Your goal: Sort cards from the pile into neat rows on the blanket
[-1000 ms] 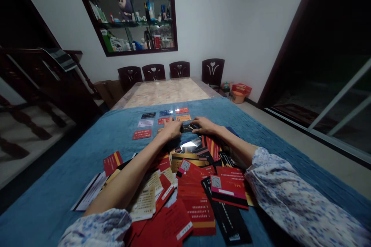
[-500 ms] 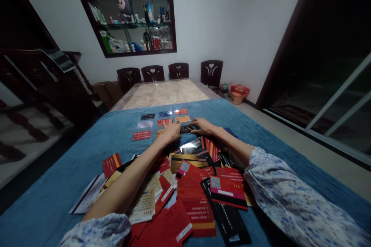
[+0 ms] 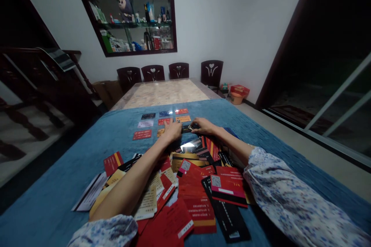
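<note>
"Where's the black card [image 3: 186, 128]?"
"Twelve o'clock from the card pile [image 3: 194, 181], between the left hand [image 3: 173, 129] and right hand [image 3: 204, 126]."
"Gripped?"
"The right one touches its three-o'clock end; I can't tell whether either hand grips it."

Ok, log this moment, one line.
left hand: at left end of black card | right hand: at its right end | laid-out cards: rows on blue cloth | card pile: foreground
</note>
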The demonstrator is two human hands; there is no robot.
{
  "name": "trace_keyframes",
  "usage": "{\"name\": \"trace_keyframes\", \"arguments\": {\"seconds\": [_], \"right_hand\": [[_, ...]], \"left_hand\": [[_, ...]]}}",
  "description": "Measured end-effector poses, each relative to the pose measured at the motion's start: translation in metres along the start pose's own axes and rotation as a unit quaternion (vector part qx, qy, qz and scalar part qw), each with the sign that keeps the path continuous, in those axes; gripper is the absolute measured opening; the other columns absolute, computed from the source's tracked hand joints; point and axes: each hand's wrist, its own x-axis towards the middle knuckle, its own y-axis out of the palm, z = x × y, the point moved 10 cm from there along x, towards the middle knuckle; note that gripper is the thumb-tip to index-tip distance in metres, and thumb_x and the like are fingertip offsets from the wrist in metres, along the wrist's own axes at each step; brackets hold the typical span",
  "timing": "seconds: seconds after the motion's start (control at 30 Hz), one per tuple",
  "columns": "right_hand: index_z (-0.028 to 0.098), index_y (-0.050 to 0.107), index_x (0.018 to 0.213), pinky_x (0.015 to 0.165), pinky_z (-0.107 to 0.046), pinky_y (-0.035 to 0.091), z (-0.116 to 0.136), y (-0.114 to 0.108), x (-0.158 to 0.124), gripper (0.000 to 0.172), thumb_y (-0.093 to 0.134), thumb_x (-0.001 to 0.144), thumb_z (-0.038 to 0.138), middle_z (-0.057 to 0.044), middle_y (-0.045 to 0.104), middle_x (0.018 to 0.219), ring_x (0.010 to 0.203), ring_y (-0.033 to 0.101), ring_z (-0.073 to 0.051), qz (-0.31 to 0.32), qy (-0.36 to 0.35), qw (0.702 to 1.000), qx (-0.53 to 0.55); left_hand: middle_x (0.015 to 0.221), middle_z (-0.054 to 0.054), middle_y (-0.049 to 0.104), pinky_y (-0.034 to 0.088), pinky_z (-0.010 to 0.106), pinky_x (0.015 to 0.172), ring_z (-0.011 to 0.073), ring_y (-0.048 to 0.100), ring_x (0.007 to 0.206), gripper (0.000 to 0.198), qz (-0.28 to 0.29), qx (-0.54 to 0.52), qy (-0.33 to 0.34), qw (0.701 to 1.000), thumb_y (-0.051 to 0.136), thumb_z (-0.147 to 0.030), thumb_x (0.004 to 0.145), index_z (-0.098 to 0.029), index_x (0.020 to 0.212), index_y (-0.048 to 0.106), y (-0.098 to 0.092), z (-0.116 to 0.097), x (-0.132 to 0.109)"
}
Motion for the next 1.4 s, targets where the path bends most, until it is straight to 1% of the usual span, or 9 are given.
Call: {"name": "trace_keyframes", "arguments": {"seconds": [0.17, 0.3, 0.5, 0.63, 0.83, 0.97, 1.07, 1.23, 1.4], "right_hand": [[0.017, 0.074, 0.107, 0.085, -0.029, 0.046, 0.002, -0.001, -0.002, 0.032, 0.071, 0.081, 0.035, -0.011, 0.069, 0.109, 0.099, 0.065, -0.024, 0.004, -0.009, 1.0, 0.01], [0.017, 0.075, 0.105, 0.086, -0.03, 0.047, 0.002, -0.002, -0.004, 0.031, 0.073, 0.079, 0.033, -0.011, 0.07, 0.109, 0.099, 0.065, -0.024, 0.001, -0.012, 1.0, 0.024], [0.017, 0.075, 0.104, 0.086, -0.028, 0.046, 0.001, -0.004, -0.003, 0.03, 0.074, 0.078, 0.032, -0.009, 0.071, 0.11, 0.101, 0.065, -0.024, -0.005, 0.001, 1.0, 0.028], [0.018, 0.075, 0.105, 0.084, -0.027, 0.046, 0.003, -0.005, -0.003, 0.03, 0.073, 0.078, 0.033, -0.009, 0.072, 0.108, 0.1, 0.065, -0.024, -0.003, 0.006, 1.0, 0.018], [0.018, 0.075, 0.104, 0.082, -0.027, 0.046, 0.001, -0.005, -0.004, 0.031, 0.073, 0.078, 0.035, -0.009, 0.072, 0.109, 0.1, 0.065, -0.024, -0.007, 0.018, 1.0, 0.012], [0.019, 0.075, 0.105, 0.082, -0.027, 0.047, 0.001, -0.004, -0.003, 0.031, 0.073, 0.079, 0.035, -0.009, 0.071, 0.109, 0.1, 0.065, -0.024, -0.006, 0.021, 1.0, 0.007], [0.019, 0.075, 0.105, 0.083, -0.027, 0.047, 0.003, -0.006, -0.002, 0.031, 0.074, 0.078, 0.033, -0.008, 0.071, 0.107, 0.099, 0.065, -0.023, -0.003, 0.019, 1.0, 0.004], [0.017, 0.074, 0.109, 0.085, -0.028, 0.046, 0.008, -0.018, -0.006, 0.033, 0.072, 0.079, 0.032, -0.01, 0.07, 0.108, 0.098, 0.064, -0.023, -0.005, 0.014, 1.0, 0.007], [0.017, 0.072, 0.114, 0.087, -0.032, 0.044, 0.012, -0.041, -0.027, 0.034, 0.065, 0.086, 0.033, -0.01, 0.07, 0.108, 0.098, 0.062, -0.023, -0.033, -0.013, 0.999, 0.018]], "left_hand": [[0.128, 0.015, 0.063, 0.03, 0.065, 0.105, 0.0388, 0.037, 0.133, 0.034, -0.018, -0.005, 0.006, 1.0, 0.047, -0.014, 0.086, -0.022, 0.114, 0.065, 0.003, -0.001, -0.001], [0.129, 0.017, 0.063, 0.027, 0.068, 0.105, 0.0402, 0.035, 0.135, 0.032, -0.03, -0.011, 0.016, 0.999, 0.045, -0.015, 0.088, -0.021, 0.114, 0.065, 0.002, -0.003, 0.0], [0.122, 0.016, 0.065, 0.031, 0.062, 0.104, 0.0392, 0.039, 0.131, 0.03, -0.015, -0.003, 0.02, 1.0, 0.047, -0.018, 0.088, -0.023, 0.11, 0.068, 0.002, -0.003, 0.001], [0.125, 0.016, 0.063, 0.031, 0.065, 0.103, 0.0408, 0.04, 0.131, 0.029, -0.016, -0.02, 0.015, 1.0, 0.049, -0.022, 0.089, -0.024, 0.112, 0.067, 0.005, 0.001, 0.001], [0.127, 0.013, 0.06, 0.034, 0.065, 0.101, 0.0385, 0.038, 0.131, 0.033, -0.009, -0.039, 0.001, 0.999, 0.047, -0.017, 0.086, -0.026, 0.112, 0.065, 0.01, 0.01, 0.003], [0.124, 0.014, 0.061, 0.036, 0.062, 0.1, 0.037, 0.04, 0.128, 0.032, -0.011, -0.052, 0.001, 0.999, 0.048, -0.012, 0.083, -0.024, 0.105, 0.068, 0.007, 0.01, 0.005], [0.122, 0.014, 0.062, 0.035, 0.061, 0.099, 0.0368, 0.04, 0.129, 0.031, -0.031, -0.051, 0.011, 0.998, 0.048, -0.01, 0.082, -0.022, 0.102, 0.069, 0.002, 0.007, 0.007], [0.121, 0.014, 0.062, 0.031, 0.059, 0.102, 0.0354, 0.037, 0.131, 0.027, -0.064, -0.035, 0.024, 0.997, 0.049, -0.01, 0.081, -0.021, 0.097, 0.069, -0.006, 0.006, 0.008], [0.123, 0.014, 0.061, 0.03, 0.058, 0.104, 0.0351, 0.037, 0.131, 0.026, -0.079, -0.023, 0.04, 0.996, 0.05, -0.009, 0.08, -0.019, 0.097, 0.067, -0.016, -0.005, 0.0]]}}
